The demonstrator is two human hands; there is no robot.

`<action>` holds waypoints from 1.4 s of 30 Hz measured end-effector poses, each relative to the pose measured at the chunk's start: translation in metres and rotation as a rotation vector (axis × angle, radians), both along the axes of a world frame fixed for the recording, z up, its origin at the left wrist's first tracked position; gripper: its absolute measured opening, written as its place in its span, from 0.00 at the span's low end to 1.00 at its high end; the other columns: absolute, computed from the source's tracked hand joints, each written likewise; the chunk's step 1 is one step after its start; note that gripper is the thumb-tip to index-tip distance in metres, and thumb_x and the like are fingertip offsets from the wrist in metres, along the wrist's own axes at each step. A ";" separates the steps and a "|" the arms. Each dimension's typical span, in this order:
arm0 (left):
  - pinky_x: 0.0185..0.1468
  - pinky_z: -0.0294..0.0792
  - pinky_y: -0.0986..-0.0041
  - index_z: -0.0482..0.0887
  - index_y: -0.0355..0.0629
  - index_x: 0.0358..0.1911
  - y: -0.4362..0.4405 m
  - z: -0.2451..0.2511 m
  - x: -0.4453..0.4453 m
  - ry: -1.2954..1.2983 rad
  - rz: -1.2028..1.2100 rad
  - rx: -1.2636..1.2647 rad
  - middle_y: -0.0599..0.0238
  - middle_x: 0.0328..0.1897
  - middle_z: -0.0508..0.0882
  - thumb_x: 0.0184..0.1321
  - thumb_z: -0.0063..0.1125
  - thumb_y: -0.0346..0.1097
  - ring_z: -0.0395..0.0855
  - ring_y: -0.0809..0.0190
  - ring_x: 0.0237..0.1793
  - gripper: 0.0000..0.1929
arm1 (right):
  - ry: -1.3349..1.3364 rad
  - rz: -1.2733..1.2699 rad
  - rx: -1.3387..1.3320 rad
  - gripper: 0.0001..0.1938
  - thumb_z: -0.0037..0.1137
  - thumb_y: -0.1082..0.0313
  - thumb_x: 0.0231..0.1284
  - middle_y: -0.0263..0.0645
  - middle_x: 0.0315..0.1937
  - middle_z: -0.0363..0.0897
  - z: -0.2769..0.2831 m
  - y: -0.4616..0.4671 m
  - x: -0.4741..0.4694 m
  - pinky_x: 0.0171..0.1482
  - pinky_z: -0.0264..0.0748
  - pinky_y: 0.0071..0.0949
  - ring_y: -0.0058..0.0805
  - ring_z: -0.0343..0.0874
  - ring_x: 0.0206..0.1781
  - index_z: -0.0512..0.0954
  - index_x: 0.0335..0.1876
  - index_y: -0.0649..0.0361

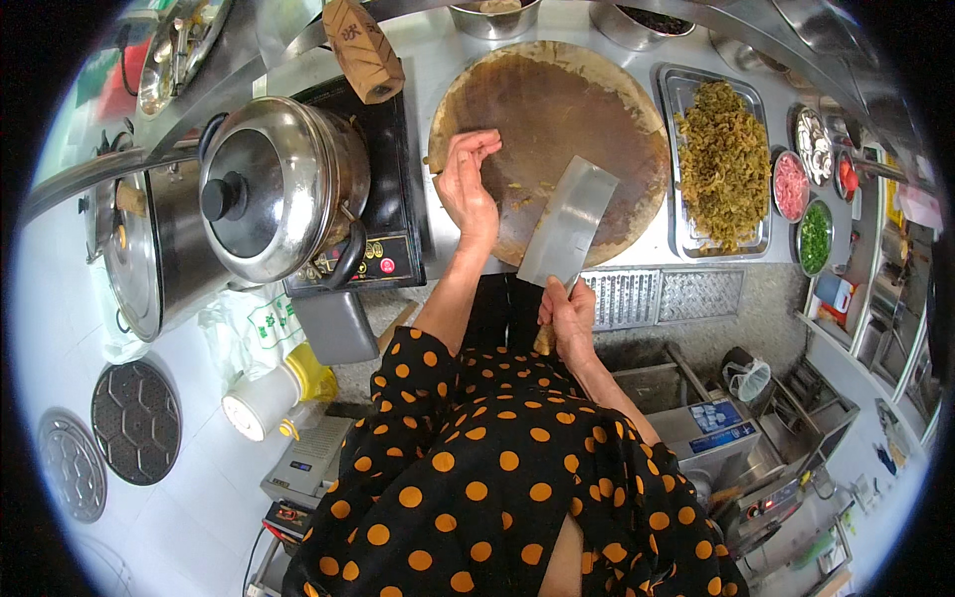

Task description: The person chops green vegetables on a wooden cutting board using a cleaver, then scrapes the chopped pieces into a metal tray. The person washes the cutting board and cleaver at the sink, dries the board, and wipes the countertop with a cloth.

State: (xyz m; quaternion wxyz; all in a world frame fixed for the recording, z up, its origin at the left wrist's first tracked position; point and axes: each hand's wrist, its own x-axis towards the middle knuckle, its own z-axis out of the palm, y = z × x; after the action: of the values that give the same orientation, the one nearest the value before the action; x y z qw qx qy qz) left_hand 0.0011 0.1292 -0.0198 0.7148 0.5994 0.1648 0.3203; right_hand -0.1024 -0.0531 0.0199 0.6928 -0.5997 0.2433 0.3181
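Note:
My right hand (571,313) grips the wooden handle of a Chinese cleaver (573,216). Its broad steel blade slants across the near part of a round wooden chopping board (552,97). Over the board's left edge, my left hand (470,186) is half curled and holds nothing; whether it touches the wood cannot be told. A few small yellow-green scraps (522,201) are scattered between the hand and the blade. Right of the board, a rectangular metal tray (683,179) carries a heap of chopped brownish-green vegetable (722,164), which looks like pickled greens.
A lidded steel pot (298,149) stands on a black induction cooker (392,186) at left, below a hanging wooden block (364,56). Bowls of chopped green herbs (815,235) and pink meat (791,185) sit beyond the tray. Steel bowls (496,21) line the back.

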 end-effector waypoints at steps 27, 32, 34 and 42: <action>0.59 0.73 0.64 0.83 0.31 0.44 0.011 -0.011 0.027 0.036 -0.102 -0.062 0.55 0.45 0.83 0.80 0.29 0.49 0.83 0.56 0.49 0.29 | -0.018 0.238 0.059 0.11 0.51 0.68 0.74 0.28 0.18 0.66 -0.006 0.057 0.042 0.21 0.66 0.24 0.19 0.65 0.17 0.69 0.32 0.58; 0.63 0.70 0.58 0.82 0.29 0.45 0.008 -0.001 0.033 0.038 -0.047 -0.301 0.47 0.50 0.85 0.78 0.30 0.53 0.82 0.51 0.53 0.31 | -0.074 0.261 0.149 0.10 0.51 0.68 0.73 0.28 0.18 0.65 0.003 0.045 0.051 0.20 0.66 0.24 0.19 0.65 0.16 0.69 0.33 0.59; 0.63 0.70 0.58 0.82 0.30 0.45 -0.004 0.008 0.041 -0.023 -0.120 -0.310 0.47 0.50 0.85 0.78 0.30 0.54 0.82 0.51 0.53 0.31 | -0.067 0.217 0.148 0.10 0.51 0.68 0.73 0.28 0.18 0.65 0.012 0.034 0.051 0.20 0.66 0.24 0.19 0.65 0.16 0.69 0.33 0.59; 0.60 0.73 0.62 0.82 0.29 0.46 -0.140 0.065 0.118 -0.115 -0.645 -0.338 0.51 0.49 0.84 0.77 0.33 0.51 0.83 0.56 0.50 0.29 | -0.184 -0.109 0.002 0.09 0.53 0.66 0.72 0.30 0.18 0.66 0.065 -0.071 0.079 0.24 0.67 0.25 0.20 0.66 0.18 0.71 0.34 0.60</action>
State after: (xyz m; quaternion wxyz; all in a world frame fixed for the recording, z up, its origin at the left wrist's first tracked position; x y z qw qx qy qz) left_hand 0.1194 -0.0104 0.0452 0.8760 0.4751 -0.0227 0.0799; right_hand -0.0232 -0.1239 0.0852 0.7290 -0.6116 0.2108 0.2237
